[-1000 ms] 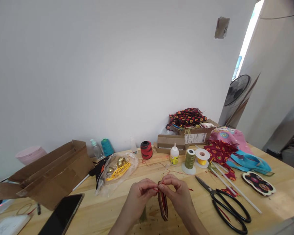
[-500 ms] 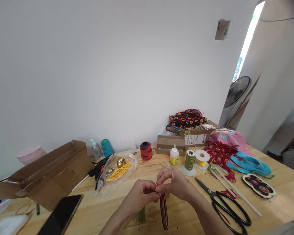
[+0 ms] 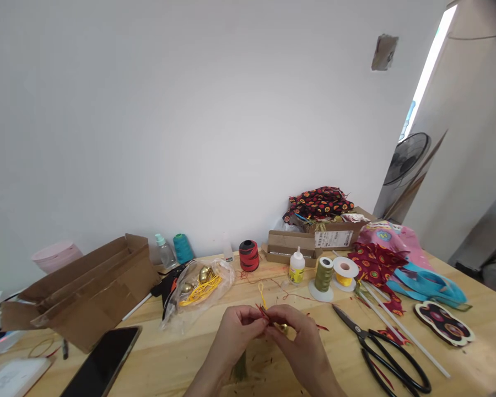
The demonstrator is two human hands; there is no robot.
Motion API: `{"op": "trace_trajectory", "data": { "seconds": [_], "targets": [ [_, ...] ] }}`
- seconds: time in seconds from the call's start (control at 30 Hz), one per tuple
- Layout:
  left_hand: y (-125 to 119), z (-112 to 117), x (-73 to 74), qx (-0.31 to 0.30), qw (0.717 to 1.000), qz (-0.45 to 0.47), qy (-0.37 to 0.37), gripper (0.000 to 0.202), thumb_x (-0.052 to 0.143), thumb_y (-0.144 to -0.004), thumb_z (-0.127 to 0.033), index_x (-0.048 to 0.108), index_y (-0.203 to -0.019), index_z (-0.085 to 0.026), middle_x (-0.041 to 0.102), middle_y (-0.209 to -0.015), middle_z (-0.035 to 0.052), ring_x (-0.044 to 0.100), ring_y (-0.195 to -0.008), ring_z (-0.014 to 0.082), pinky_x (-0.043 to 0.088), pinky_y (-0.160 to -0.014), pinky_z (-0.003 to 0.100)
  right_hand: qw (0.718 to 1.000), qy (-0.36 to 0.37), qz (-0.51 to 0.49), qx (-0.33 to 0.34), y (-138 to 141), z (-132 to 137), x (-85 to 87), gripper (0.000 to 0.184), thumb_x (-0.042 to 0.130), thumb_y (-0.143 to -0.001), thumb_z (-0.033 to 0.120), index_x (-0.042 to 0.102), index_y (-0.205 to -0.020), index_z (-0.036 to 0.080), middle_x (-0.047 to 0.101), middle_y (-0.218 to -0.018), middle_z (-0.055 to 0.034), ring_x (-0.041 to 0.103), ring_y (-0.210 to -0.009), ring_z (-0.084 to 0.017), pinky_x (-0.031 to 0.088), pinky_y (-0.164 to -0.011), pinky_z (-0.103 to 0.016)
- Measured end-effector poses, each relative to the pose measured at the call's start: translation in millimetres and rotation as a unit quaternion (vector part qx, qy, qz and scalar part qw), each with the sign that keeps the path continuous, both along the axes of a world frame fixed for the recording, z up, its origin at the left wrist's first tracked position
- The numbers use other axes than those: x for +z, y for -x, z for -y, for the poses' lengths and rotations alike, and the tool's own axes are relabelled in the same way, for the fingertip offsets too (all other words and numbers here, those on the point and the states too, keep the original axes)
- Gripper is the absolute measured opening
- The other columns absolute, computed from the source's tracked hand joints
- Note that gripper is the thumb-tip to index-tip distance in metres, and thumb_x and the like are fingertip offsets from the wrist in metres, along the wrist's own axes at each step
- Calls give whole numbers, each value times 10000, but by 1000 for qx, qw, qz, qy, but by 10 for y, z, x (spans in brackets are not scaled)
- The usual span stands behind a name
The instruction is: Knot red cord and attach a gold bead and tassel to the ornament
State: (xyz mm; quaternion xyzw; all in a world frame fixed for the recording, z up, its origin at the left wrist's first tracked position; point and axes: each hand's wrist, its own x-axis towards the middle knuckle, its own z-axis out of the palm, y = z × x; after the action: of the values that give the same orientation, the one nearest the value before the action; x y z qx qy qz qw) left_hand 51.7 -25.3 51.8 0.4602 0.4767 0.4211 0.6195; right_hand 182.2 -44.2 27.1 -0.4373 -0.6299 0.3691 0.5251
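My left hand (image 3: pixel 240 331) and my right hand (image 3: pixel 300 339) meet fingertip to fingertip, both closed in a pinch. Between them is a small dark red strip (image 3: pixel 261 311), its thin red ends poking up past the fingers; most of it is hidden. A yellow cord loop (image 3: pixel 262 295) shows just beyond the fingertips. Partly covered by the right hand is a small gold bell (image 3: pixel 284 329). Green threads (image 3: pixel 240 368) lie on the table under the left hand.
Large black scissors (image 3: pixel 374 344) lie at right, near white sticks. Beyond the hands stand a glue bottle (image 3: pixel 296 267) and thread spools (image 3: pixel 324 274). A plastic bag (image 3: pixel 190 300) with gold bells, a phone (image 3: pixel 103 361) and a cardboard box (image 3: pixel 86 292) are at left.
The dark striped strip that hung below my hands no longer shows there. My right hand has turned and lowered beside the left. The yellow loop and red scraps have come into view.
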Motion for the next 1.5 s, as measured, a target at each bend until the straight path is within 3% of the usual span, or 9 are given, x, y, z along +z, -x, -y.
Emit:
{"op": "trace_trajectory", "data": {
  "seconds": [0.2, 0.33, 0.5, 0.8, 1.0, 1.3, 1.5],
  "targets": [
    [51, 23, 9, 2, 999, 24, 39, 78, 678, -546, -153, 632, -496, -114, 576, -457, -21, 473, -454, 84, 369, -504, 202, 1000, 11, -7, -11, -30, -50, -39, 181, 567, -661, 64, 641, -776, 183, 674, -756, -34, 628, -696, -168, 512, -642, -258],
    [83, 47, 34, -13, 996, 62, 64, 90, 686, -575, -178, 642, -542, -107, 580, -503, -9, 487, -491, 86, 404, -558, 214, 996, -62, 64, -24, -31, -36, -12, 151, 560, -688, 82, 644, -753, 189, 669, -725, -32, 622, -666, -159, 510, -609, -241],
    [103, 49, 38, -20, 992, 95, 83, 139, 703, -592, -233, 647, -566, -108, 573, -534, -3, 495, -520, 87, 418, -586, 217, 968, -205, 136, -43, -4, -26, -7, 206, 478, -773, 115, 660, -812, 204, 670, -785, -62, 624, -699, -157, 516, -621, -237],
    [86, 60, -12, -18, 993, 92, 68, 209, 725, -578, -303, 654, -566, -107, 590, -556, 0, 514, -560, 98, 431, -660, 243, 934, -221, 278, -42, 1, -38, 48, 239, 416, -812, 128, 638, -778, 208, 669, -764, -53, 619, -631, -150, 484, -558, -203],
    [29, 75, 57, -29, 996, 69, 52, 193, 734, -541, -283, 672, -556, -101, 620, -549, 13, 537, -562, 119, 435, -656, 246, 885, -246, 381, -106, 57, -47, 13, 231, 414, -741, 69, 610, -670, 168, 647, -659, -71, 587, -531, -160, 418, -475, -223],
    [14, 91, 32, -20, 998, 46, 41, 128, 673, -558, -240, 679, -566, -113, 618, -523, -3, 551, -580, 138, 437, -679, 270, 907, -248, 336, -60, 9, -79, 50, 256, 410, -761, 85, 603, -628, 189, 634, -627, -39, 574, -527, -124, 398, -476, -190],
    [-8, 49, 11, -9, 999, 35, 27, 137, 689, -524, -243, 672, -519, -107, 590, -466, -22, 519, -516, 121, 429, -607, 245, 922, -240, 292, -84, 50, -78, -36, 254, 408, -755, 72, 610, -641, 174, 627, -613, -69, 558, -524, -154, 392, -482, -231]
  ]
}}
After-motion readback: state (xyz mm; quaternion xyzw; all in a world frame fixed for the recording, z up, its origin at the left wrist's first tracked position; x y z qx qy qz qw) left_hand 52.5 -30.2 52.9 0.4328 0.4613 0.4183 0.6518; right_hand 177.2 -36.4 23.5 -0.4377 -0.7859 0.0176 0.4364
